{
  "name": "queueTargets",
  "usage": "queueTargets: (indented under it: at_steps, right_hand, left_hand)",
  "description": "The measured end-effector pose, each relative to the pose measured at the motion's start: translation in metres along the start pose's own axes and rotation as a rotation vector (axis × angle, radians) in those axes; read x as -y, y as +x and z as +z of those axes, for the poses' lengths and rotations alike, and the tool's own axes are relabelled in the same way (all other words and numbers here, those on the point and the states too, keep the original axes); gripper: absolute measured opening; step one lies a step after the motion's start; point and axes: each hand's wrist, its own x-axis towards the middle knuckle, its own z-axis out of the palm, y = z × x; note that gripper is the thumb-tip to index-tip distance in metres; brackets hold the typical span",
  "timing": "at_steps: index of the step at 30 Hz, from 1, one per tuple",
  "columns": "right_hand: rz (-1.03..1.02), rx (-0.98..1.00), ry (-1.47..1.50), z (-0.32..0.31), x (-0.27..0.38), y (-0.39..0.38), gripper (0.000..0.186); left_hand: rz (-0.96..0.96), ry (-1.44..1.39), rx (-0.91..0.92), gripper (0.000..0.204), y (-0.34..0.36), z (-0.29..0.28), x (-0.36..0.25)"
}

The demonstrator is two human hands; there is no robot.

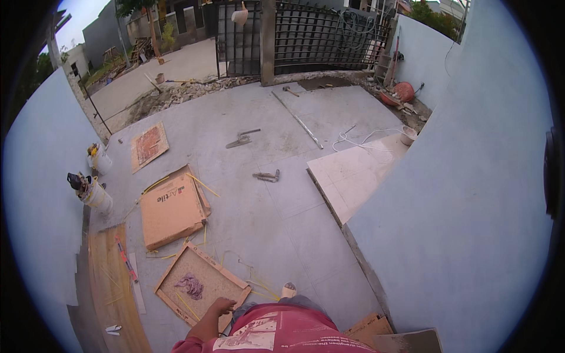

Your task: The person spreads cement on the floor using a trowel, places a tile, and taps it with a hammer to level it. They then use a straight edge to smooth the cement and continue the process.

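Note:
My left hand hangs by my side, above the right part of an open shallow cardboard tray. Its fingers look loosely apart, and I see nothing held in it. A crumpled purple-pink cloth lies in that tray. Beyond the tray, a larger brown cardboard box rests on the grey tiled floor, with loose yellow straps around it. My right hand is out of view.
Pale tiles form a raised platform along the right wall. White buckets with tools stand by the left wall. Hand tools and a long metal bar lie ahead. Rubble edges the dark gate.

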Motion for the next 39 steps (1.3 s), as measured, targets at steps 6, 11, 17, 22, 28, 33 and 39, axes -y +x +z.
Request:
queueTargets:
  at_steps: [6,11,17,22,28,33,39]
  right_hand:
    - [-0.064,-0.148,-0.094,-0.190,0.182,-0.011,0.069]
    - [-0.503,-0.462,0.462,-0.299,0.364,-0.066,0.043]
    - [-0.469,-0.386,0.544,-0.306,0.474,-0.044,0.039]
    - [-0.176,-0.384,0.530,-0.299,0.473,-0.034,0.035]
    - [0.042,-0.398,0.839,-0.336,0.476,-0.034,0.035]
    - [0.146,-0.477,0.958,-0.431,0.533,0.000,0.033]
    - [-0.242,-0.485,0.840,-0.639,0.782,0.030,0.032]
  left_hand:
    - [-0.134,-0.285,-0.098,0.029,0.018,-0.044,-0.031]
    - [-0.250,-0.057,0.030,0.029,0.062,-0.069,-0.100]
    - [-0.162,-0.047,0.052,0.041,0.163,-0.090,-0.296]
    - [0.157,0.249,0.071,0.064,0.207,-0.087,-0.544]
    - [0.419,0.467,0.055,0.062,0.267,-0.092,-0.724]
    - [0.232,0.278,0.020,0.049,0.341,-0.102,-0.797]
    - [0.007,0.116,-0.107,0.040,0.357,-0.156,-0.850]
